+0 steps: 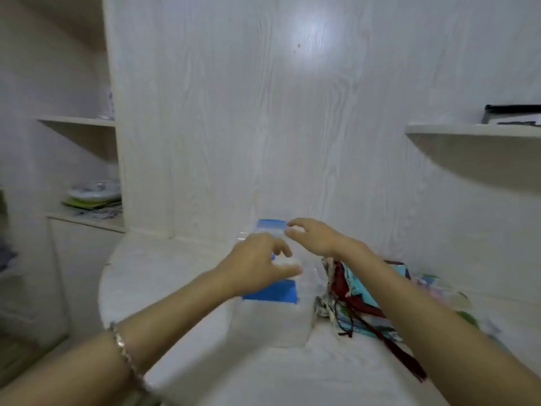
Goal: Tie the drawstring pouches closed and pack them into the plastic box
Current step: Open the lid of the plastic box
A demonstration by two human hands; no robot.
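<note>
As hands hover over the plastic box (272, 320), left hand (257, 259) slack, empty, right hand (313, 237) apparently pinching blue latch (270, 224), pouches (360, 291) at three o'clock

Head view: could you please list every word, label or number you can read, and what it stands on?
No text can be read.
Black-edged sheet on the right shelf: dark marks, too blurred to read.
Pouches: blurred prints, no legible words.
Plastic box: no label visible.
</note>
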